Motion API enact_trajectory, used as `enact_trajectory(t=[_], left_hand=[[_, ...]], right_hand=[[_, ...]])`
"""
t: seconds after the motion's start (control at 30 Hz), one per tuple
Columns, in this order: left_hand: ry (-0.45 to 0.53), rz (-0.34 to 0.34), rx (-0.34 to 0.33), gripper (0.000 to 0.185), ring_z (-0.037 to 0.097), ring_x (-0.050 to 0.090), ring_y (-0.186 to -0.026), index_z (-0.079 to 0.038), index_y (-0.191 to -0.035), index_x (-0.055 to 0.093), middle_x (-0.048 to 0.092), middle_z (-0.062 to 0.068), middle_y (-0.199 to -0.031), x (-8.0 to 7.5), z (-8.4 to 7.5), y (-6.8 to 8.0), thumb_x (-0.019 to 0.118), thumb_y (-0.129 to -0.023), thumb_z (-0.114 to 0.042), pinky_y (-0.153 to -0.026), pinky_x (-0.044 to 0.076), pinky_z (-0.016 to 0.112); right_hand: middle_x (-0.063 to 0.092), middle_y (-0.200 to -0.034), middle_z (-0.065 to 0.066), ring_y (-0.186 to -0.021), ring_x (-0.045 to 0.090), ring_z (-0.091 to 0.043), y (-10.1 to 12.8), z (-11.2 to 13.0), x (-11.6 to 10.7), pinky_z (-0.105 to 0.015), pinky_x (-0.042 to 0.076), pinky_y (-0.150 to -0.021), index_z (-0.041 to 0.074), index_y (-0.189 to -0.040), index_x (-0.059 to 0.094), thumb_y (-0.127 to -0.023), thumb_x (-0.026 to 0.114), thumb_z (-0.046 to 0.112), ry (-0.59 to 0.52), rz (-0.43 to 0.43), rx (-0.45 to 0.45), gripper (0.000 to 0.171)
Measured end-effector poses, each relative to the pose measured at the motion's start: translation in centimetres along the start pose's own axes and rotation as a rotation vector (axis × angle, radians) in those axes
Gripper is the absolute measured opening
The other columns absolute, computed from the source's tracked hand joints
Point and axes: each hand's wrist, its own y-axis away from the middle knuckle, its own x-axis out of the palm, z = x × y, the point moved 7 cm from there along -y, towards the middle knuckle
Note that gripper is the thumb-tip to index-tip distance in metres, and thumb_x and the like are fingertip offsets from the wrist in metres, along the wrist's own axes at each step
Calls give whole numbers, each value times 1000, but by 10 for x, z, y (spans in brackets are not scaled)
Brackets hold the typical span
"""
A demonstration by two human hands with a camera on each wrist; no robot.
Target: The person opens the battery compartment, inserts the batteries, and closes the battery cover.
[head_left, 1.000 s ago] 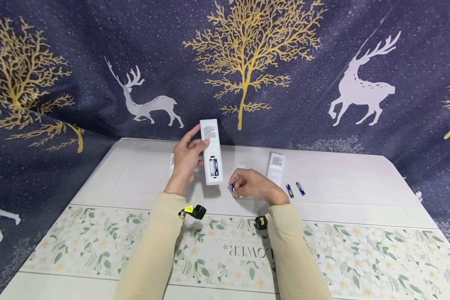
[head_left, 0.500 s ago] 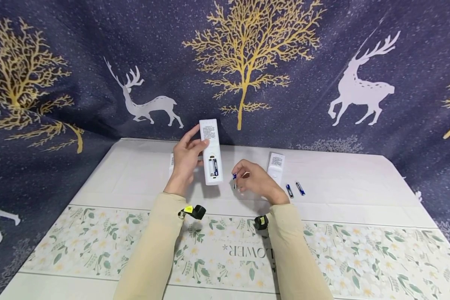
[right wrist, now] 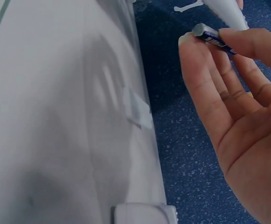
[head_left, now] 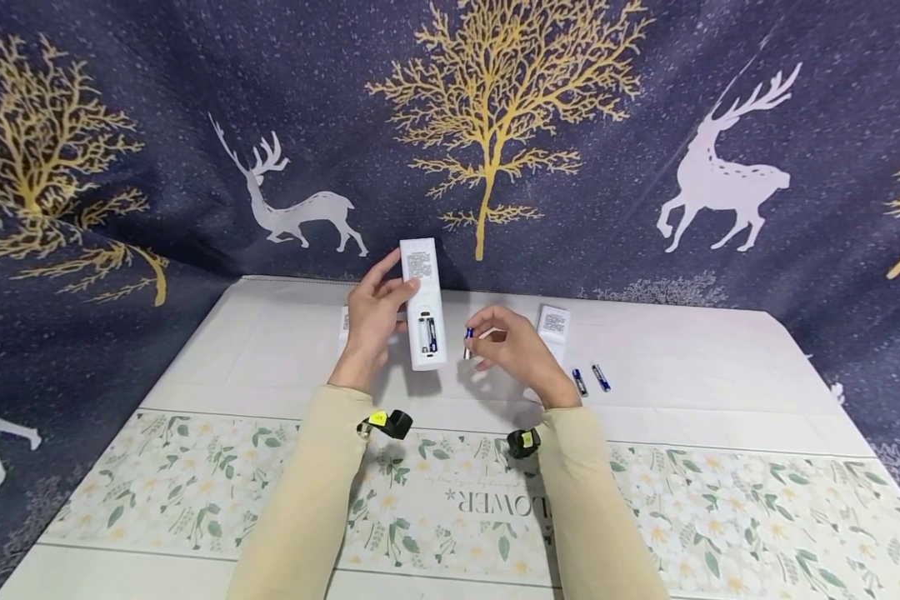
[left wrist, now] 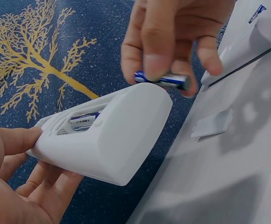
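Note:
My left hand [head_left: 371, 321] grips a white remote [head_left: 423, 302] upright above the table, back side toward me. Its battery bay [head_left: 427, 334] is uncovered with one blue battery [left wrist: 83, 118] inside. My right hand [head_left: 506, 346] pinches another small blue battery [head_left: 468, 342] between thumb and fingertips, just right of the remote's lower end. In the left wrist view that battery [left wrist: 166, 80] hovers close above the remote [left wrist: 112, 135]. In the right wrist view the battery [right wrist: 214, 38] sits at my fingertips.
A second white remote [head_left: 552, 327] lies on the table behind my right hand, with two loose blue batteries [head_left: 590, 379] to its right. A small white battery cover [left wrist: 212, 124] lies flat on the white tablecloth [head_left: 270, 350]. A third white item [head_left: 342, 327] is partly hidden behind my left hand.
My right hand has lifted the battery off the table and carried it up and left toward the remote. The left hand and remote have stayed still.

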Motion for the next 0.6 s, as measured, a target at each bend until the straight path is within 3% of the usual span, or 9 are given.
enact_trajectory(t=[0.37,0.6], left_hand=[[9,-3,0,56,35,70,-106,-34,-154,58,71,6,-118,1,1,0,73,-104,-15,-60,58,25],[-7,-1,7,56,22,70,-95,-35,-154,58,71,6,-120,2,1,0,73,-103,-16,-63,58,28]], right_hand=[[72,-108,-18,-89,75,-34,-1,13,-3,-41,66,-74,-4,-117,63,-97,76,-1,-69,-72,-53,24],[72,-107,-19,-84,75,-24,-1,22,0,-42,66,-72,-5,-115,65,-97,75,-4,-102,-103,-115,21]])
